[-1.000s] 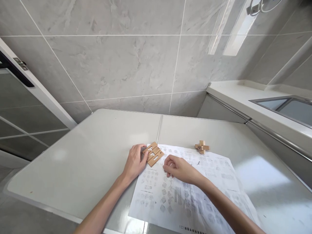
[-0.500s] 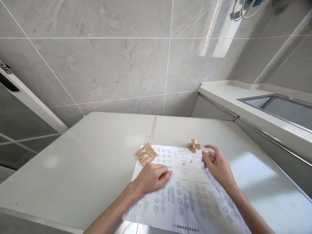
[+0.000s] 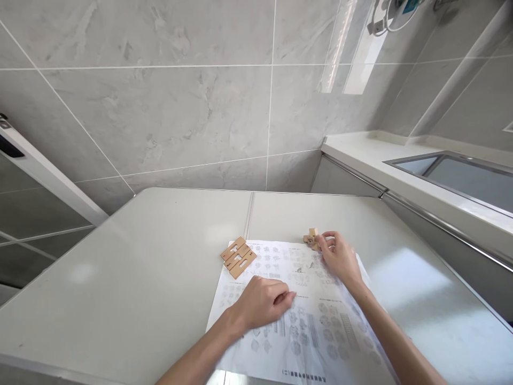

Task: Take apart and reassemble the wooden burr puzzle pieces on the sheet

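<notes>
A small wooden burr puzzle (image 3: 311,238), cross-shaped with dark marks on its face, sits at the top edge of a printed instruction sheet (image 3: 288,337). My right hand (image 3: 339,259) has its thumb and fingers closed on the puzzle's right side, which they partly cover. Lower and to the left, my left hand (image 3: 266,302) rests curled on the sheet, holding nothing that shows. Beyond it, flat wooden pieces with cut-out slots (image 3: 239,258) lie side by side over the sheet's upper left corner.
The sheet lies on a pale table (image 3: 160,278) with a seam across its top. A grey tiled wall (image 3: 160,117) rises behind. To the right runs a white counter (image 3: 360,144) with a sink-like recess. A white-framed door (image 3: 56,171) stands at left.
My right hand has moved left and closed on the burr puzzle. My left hand has slid slightly right and down over the sheet. The view has shifted a little.
</notes>
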Action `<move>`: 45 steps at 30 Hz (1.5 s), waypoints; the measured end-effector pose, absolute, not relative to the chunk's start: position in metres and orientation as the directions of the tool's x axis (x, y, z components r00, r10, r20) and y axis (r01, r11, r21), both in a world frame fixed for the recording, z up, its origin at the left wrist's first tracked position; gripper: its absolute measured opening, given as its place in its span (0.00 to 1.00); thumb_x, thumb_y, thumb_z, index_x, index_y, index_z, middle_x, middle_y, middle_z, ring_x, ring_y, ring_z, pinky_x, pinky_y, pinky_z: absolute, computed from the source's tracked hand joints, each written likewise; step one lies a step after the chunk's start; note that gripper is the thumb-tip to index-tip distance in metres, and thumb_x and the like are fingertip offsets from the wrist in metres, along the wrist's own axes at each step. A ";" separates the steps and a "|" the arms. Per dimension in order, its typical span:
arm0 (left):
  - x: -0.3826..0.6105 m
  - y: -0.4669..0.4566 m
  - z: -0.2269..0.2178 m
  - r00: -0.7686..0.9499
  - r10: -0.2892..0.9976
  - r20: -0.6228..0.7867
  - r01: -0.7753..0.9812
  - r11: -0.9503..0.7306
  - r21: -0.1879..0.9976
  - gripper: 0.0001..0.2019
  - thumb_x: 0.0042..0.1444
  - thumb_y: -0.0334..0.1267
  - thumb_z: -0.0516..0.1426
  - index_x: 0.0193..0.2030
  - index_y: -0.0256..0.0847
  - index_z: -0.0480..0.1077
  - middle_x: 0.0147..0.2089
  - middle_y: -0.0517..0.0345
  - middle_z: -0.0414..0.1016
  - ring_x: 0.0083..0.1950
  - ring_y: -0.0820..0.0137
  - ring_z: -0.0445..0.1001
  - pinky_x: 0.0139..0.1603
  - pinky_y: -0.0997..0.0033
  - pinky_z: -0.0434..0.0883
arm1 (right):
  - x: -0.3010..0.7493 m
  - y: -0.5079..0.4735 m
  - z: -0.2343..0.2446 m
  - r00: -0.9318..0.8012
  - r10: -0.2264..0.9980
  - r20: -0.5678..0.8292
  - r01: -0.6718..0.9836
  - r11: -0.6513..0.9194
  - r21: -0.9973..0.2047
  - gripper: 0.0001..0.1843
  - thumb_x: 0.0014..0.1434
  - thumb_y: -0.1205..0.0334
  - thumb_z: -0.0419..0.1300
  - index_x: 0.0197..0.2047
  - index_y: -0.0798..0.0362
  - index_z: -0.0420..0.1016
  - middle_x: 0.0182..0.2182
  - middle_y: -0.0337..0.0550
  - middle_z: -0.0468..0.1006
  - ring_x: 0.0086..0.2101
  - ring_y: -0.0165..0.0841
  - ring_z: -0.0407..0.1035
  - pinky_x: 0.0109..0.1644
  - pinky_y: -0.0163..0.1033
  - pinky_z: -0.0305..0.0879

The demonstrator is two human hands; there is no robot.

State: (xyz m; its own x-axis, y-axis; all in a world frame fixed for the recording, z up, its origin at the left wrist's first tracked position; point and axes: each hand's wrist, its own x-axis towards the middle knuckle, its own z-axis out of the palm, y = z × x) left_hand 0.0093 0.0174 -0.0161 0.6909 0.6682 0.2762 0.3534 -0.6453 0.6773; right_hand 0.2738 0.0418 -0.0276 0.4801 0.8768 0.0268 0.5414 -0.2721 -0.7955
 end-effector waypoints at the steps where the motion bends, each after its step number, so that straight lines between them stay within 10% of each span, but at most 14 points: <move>1: 0.009 0.018 -0.016 0.680 0.682 0.270 0.356 -0.629 0.691 0.24 0.68 0.35 0.55 0.21 0.43 0.50 0.19 0.67 0.52 0.21 0.73 0.50 0.26 0.67 0.49 | 0.273 0.042 -0.027 0.477 0.879 0.028 0.535 -0.265 -0.802 0.22 0.67 0.37 0.56 0.46 0.47 0.74 0.31 0.43 0.85 0.33 0.45 0.79 0.40 0.45 0.66; 9: 0.007 0.020 -0.013 0.479 0.861 0.168 0.356 -0.366 0.860 0.10 0.70 0.46 0.59 0.41 0.44 0.71 0.33 0.60 0.74 0.31 0.68 0.70 0.31 0.69 0.65 | 0.238 0.016 -0.018 0.272 0.960 0.073 0.363 -0.032 -0.931 0.26 0.70 0.33 0.56 0.50 0.48 0.70 0.33 0.43 0.83 0.26 0.38 0.75 0.33 0.42 0.68; 14: 0.008 0.022 -0.009 0.468 0.880 0.086 0.210 -0.205 0.956 0.23 0.71 0.54 0.59 0.65 0.42 0.65 0.59 0.42 0.79 0.54 0.58 0.80 0.48 0.61 0.78 | 0.202 -0.013 -0.016 0.162 0.978 0.128 0.259 0.084 -0.962 0.24 0.71 0.34 0.58 0.48 0.47 0.68 0.34 0.43 0.81 0.25 0.37 0.74 0.31 0.41 0.69; 23: 0.008 0.024 -0.001 0.479 0.875 0.067 0.017 -0.086 0.996 0.20 0.71 0.53 0.60 0.62 0.45 0.68 0.62 0.45 0.80 0.65 0.55 0.79 0.66 0.52 0.75 | 0.183 -0.027 -0.022 0.054 0.987 0.152 0.237 0.135 -0.962 0.19 0.73 0.40 0.59 0.52 0.47 0.70 0.30 0.42 0.81 0.31 0.42 0.78 0.42 0.47 0.74; 32: 0.004 0.021 0.016 0.450 0.881 0.143 0.144 -0.229 0.963 0.30 0.47 0.34 0.73 0.58 0.47 0.75 0.54 0.51 0.82 0.57 0.53 0.79 0.63 0.51 0.73 | 0.209 -0.018 -0.017 -0.054 0.998 0.023 0.102 0.029 -0.994 0.27 0.73 0.33 0.54 0.55 0.48 0.72 0.29 0.38 0.76 0.26 0.36 0.69 0.34 0.41 0.68; 45: -0.011 0.028 0.015 0.658 0.740 0.138 0.064 -0.238 0.969 0.37 0.48 0.40 0.75 0.66 0.52 0.77 0.59 0.51 0.81 0.60 0.51 0.78 0.67 0.51 0.70 | 0.211 -0.027 -0.008 -0.534 0.837 -0.121 -0.116 -0.214 -0.970 0.29 0.62 0.30 0.66 0.42 0.50 0.77 0.29 0.38 0.76 0.24 0.33 0.68 0.27 0.36 0.65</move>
State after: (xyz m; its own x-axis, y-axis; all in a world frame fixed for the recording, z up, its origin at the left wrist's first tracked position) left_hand -0.0111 0.0277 0.0154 0.6583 0.7400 0.1380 0.0644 -0.2381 0.9691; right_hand 0.2108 -0.0269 -0.0081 -0.5339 0.8368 -0.1212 -0.1157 -0.2143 -0.9699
